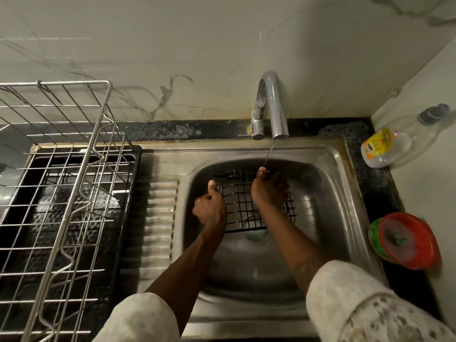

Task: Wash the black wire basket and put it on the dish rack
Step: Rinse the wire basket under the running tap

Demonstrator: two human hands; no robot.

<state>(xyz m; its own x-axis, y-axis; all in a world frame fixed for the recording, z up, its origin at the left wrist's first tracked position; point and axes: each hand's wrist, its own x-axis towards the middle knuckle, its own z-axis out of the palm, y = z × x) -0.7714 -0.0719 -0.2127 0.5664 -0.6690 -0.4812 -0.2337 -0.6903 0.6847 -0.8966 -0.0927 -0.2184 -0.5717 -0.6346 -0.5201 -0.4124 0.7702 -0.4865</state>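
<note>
The black wire basket (243, 206) is held inside the steel sink (328, 218), above the drain. My left hand (209, 206) grips its left edge, thumb up on the rim. My right hand (269, 191) lies over the basket's top right part, thumb at the far rim, fingers hidden behind the wires. A thin stream of water falls from the chrome tap (272, 107) onto the thumb of my right hand. The steel wire dish rack (74, 183) stands at the left on a black tray.
A clear bottle with a yellow label (389, 146) lies in the right back corner of the dark counter. A red and green round tub (404, 240) sits at the sink's right. The ribbed drainboard (158, 213) separates sink and rack.
</note>
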